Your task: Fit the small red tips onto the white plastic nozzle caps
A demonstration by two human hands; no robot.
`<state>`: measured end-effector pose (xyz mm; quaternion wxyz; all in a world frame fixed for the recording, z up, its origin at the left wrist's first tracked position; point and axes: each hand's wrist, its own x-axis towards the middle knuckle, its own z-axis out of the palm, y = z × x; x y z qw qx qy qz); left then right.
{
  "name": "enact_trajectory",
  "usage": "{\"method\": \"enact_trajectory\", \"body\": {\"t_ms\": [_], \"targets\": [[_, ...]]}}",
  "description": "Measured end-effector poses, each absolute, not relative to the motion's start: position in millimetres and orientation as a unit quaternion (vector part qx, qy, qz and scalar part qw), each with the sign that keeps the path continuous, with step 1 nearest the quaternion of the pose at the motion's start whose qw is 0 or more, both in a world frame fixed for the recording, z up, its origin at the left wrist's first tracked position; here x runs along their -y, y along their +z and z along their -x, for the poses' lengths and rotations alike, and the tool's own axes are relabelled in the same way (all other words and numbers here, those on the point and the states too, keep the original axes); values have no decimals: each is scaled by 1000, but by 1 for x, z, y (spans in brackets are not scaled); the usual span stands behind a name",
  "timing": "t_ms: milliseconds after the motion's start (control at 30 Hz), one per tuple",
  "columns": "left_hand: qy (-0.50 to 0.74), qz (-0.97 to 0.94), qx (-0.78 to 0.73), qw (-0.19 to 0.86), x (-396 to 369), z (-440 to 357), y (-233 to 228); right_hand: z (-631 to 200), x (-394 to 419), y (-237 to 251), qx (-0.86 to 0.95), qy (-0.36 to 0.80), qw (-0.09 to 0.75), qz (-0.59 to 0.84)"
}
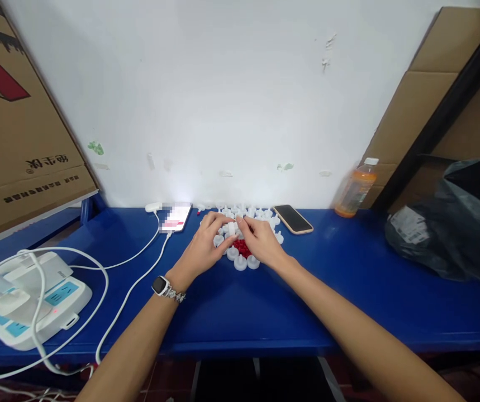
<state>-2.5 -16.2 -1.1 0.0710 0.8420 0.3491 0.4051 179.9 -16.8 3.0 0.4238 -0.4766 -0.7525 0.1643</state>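
Note:
My left hand (207, 244) reaches in from the left with its thumb and fingers closed around a white plastic cap (232, 228). Close beside it, the fingers of my right hand (264, 241) are pinched together at the cap's right side. Whatever sits in that pinch is too small and hidden to make out. Under and around both hands lie many white plastic nozzle caps (240, 262), round with a narrow tip pointing up. A heap of small red pieces (243, 248) lies among them, partly covered by my hands.
On the blue table (240, 312), a dark-screened phone (293, 218) lies right of the caps; a lit, charging phone (177, 217) lies left. A power strip (30, 304) with looping white cables fills the left side. An orange drink bottle (356, 188) and black plastic bag (449, 223) stand right.

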Motion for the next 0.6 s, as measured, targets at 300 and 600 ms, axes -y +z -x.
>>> {"method": "enact_trajectory", "body": {"t_ms": [300, 600], "targets": [[430, -834, -334, 89, 19, 2, -2, -176, 21, 4, 713, 272, 486, 426], [432, -788, -386, 208, 20, -6, 4, -174, 22, 4, 706, 268, 511, 409]]}}
